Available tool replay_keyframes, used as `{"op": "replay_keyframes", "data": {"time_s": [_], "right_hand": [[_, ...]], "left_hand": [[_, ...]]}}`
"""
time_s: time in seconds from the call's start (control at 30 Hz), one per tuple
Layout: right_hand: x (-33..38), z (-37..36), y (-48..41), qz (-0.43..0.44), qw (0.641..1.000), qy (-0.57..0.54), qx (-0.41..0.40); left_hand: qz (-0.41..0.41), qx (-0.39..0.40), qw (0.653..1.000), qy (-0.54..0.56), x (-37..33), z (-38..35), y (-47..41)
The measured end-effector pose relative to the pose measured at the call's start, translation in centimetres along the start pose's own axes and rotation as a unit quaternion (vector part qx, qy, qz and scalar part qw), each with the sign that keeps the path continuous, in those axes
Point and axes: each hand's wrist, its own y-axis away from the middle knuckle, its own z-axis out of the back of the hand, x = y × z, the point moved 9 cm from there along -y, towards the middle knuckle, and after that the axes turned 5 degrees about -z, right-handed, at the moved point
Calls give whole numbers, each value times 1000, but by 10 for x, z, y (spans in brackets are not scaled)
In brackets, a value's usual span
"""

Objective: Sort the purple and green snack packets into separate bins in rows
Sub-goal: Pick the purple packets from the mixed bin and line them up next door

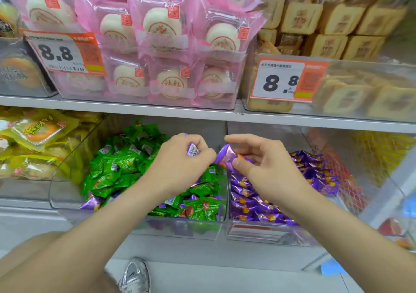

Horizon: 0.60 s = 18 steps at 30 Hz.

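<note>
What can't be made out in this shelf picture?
All head view.
- Left hand: curled fingers hide all but the barcode end of its purple packet.
- Green-packet bin: the left forearm covers its middle, so what lies beneath is hidden.
- Print on the green packets: too small to read.
- Tan cakes, upper right: blurred behind clear plastic.

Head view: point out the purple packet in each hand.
Left purple packet (193, 150), in left hand (180, 157): head view, barcode end.
Right purple packet (225, 156), in right hand (267, 166): head view, crinkled left part.
</note>
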Motion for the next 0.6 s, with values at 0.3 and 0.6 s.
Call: {"op": "replay_keyframes", "data": {"time_s": [0.3,0.6], "right_hand": [[-5,64,16,26,999,-2,-31],[-40,131,36,80,990,113,-30]], "left_hand": [[-203,26,973,-108,-53,-41,-3],[-210,141,949,-188,-95,-133,-25]]}}
